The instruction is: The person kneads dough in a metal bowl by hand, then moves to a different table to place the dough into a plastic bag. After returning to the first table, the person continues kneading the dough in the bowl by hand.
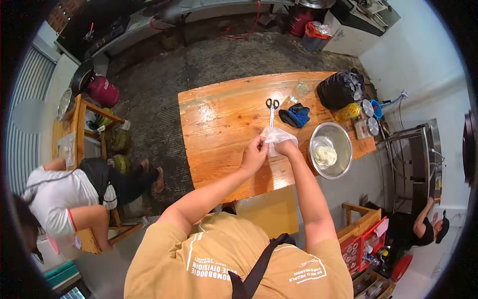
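Observation:
Over the wooden table, my left hand pinches the edge of a thin white plastic bag. Inside the bag's opening is my right hand, its fingers hidden by the plastic. Just beyond the bag lie scissors with black handles, their blades pointing toward me. Blue and black gloves rest to the right of the scissors. A metal bowl with a lump of white dough in it stands to the right of my right hand.
A black plastic bag, a yellow packet and lidded jars stand at the table's right end. A clear glass is near the far edge. One person sits at the left; another is at the far right.

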Demonstrator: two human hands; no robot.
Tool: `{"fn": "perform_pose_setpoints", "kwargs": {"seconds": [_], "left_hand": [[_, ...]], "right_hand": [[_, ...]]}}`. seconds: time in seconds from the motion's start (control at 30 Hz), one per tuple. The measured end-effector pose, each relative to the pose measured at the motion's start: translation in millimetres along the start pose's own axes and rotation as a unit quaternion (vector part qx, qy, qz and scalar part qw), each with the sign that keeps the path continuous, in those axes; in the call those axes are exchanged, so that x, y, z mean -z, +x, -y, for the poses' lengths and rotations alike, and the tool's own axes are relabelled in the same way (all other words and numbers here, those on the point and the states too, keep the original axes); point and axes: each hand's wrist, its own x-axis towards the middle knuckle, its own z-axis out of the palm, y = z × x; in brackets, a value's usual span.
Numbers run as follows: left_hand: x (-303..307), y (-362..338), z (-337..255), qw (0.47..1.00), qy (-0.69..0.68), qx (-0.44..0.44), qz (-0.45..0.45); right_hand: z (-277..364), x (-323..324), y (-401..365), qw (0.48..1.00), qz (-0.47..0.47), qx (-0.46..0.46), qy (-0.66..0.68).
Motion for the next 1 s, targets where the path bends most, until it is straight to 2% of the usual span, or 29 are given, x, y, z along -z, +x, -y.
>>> {"fn": "perform_pose_setpoints", "kwargs": {"seconds": [0.07, 0.13, 0.17, 0.2, 0.23, 0.43, 0.5, 0.73, 1.0], "left_hand": [[-6, -9, 1, 1.0, -0.002, 0.007, 0.016], [-9, -17, 3, 0.999, -0.004, 0.009, 0.033], [-9, -19, 6, 0.999, 0.016, 0.002, 0.038], [-10, -19, 6, 0.998, 0.036, -0.006, 0.042], [-9, -20, 0, 0.998, 0.037, -0.011, 0.045], [-4, -24, 0, 0.997, 0.045, -0.004, 0.055], [-2, -26, 1, 0.997, 0.039, 0.024, 0.06], [3, -25, 16, 0.998, 0.047, 0.003, 0.051], [8, -29, 18, 0.997, 0.047, 0.019, 0.065]], "right_hand": [[-13, -21, 3, 0.996, -0.076, 0.053, -0.018], [-16, -38, 3, 0.998, -0.05, 0.031, -0.014], [-35, -68, 9, 0.982, -0.113, 0.014, 0.152], [-45, -81, 15, 0.934, -0.173, -0.001, 0.313], [-45, -86, 18, 0.907, -0.197, -0.009, 0.371], [-36, -97, 24, 0.908, -0.198, -0.054, 0.366], [-35, -97, 23, 0.906, -0.197, -0.061, 0.369], [-32, -99, 21, 0.902, -0.194, -0.076, 0.379], [-27, -98, 18, 0.895, -0.189, -0.09, 0.393]]}}
